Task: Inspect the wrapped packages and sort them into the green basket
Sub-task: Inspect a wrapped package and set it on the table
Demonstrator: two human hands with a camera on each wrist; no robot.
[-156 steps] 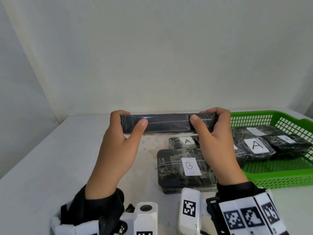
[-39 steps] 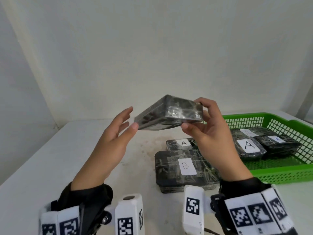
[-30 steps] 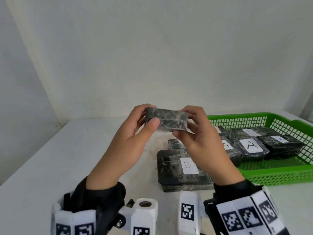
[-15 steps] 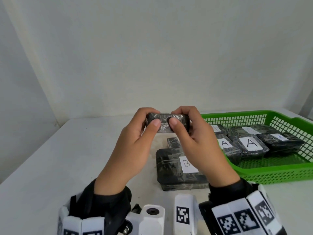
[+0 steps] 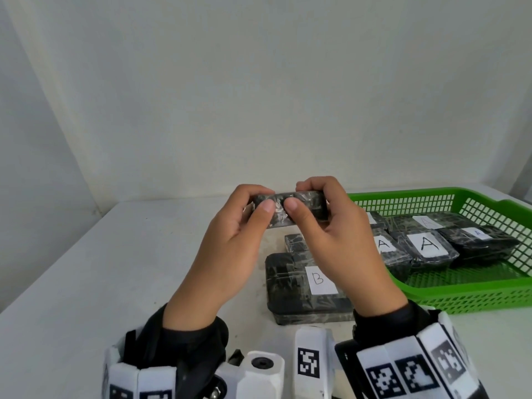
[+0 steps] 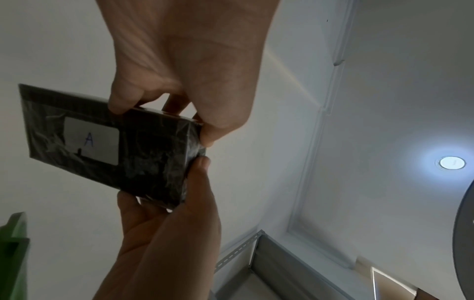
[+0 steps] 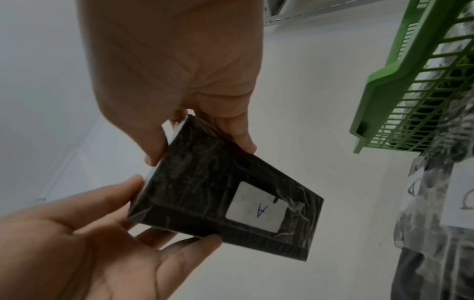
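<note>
I hold a black film-wrapped package [image 5: 315, 205] in the air above the white table, its short end towards me. My left hand [image 5: 260, 201] grips the left of that end and my right hand [image 5: 305, 197] the right, thumbs side by side on the near face. In the left wrist view the package [image 6: 143, 158] shows a white label marked A, facing away from me, and the right wrist view shows the same label [image 7: 259, 209]. The green basket [image 5: 403, 194] stands to the right with several wrapped packages marked A [image 5: 426, 244].
On the table under my hands lies a large wrapped package marked B [image 5: 288, 289], with a smaller one [image 5: 295, 241] behind it, partly hidden. A white wall runs close behind the table. The basket's mesh wall [image 7: 400, 85] is near my right hand.
The package was held long side towards me, then turned so that its short end faces me. Both hands closed in on that end and the thumbs came together. Little has moved over the last half second.
</note>
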